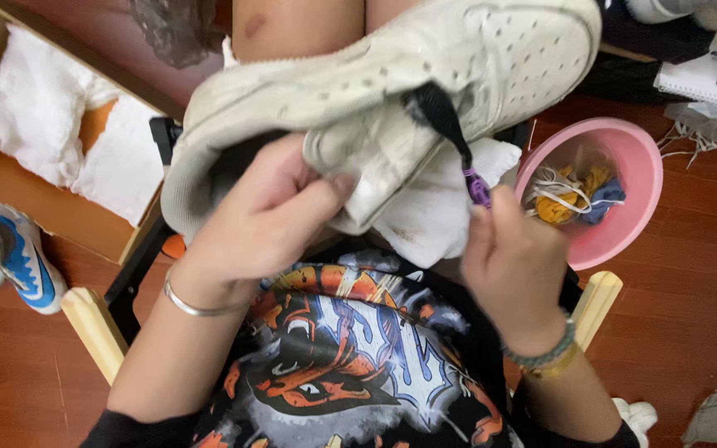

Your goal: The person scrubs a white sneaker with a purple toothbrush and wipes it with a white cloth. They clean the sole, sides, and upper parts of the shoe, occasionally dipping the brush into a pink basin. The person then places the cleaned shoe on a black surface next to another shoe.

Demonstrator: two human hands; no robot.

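Head view looks down your chest: nearest is your black printed shirt [350,348], and just past it your two hands meet at the shoe.

Your left hand [263,220], at about nine o'clock of centre, has thumb and fingers curled and clamped on the heel end and side flap of the dirty white sneaker [392,75], which lies tilted across your lap with its toe toward two o'clock. Your right hand [512,261], at four o'clock of the shoe, pinches the purple tip of the black lace [446,120] between thumb and fingertips; the lace runs up taut to the shoe's side.

Judging by that, you are midway through working the lace at the eyelets. Whether it goes in or comes out I cannot tell. The next pull calls for a firm left-hand hold and a straight draw along the lace.

A white cloth [437,207] lies under the shoe. Farther, at three o'clock, a pink bowl [636,166] holds tangled laces. At nine o'clock a blue and white sneaker [10,257] sits on the red floor [682,332].
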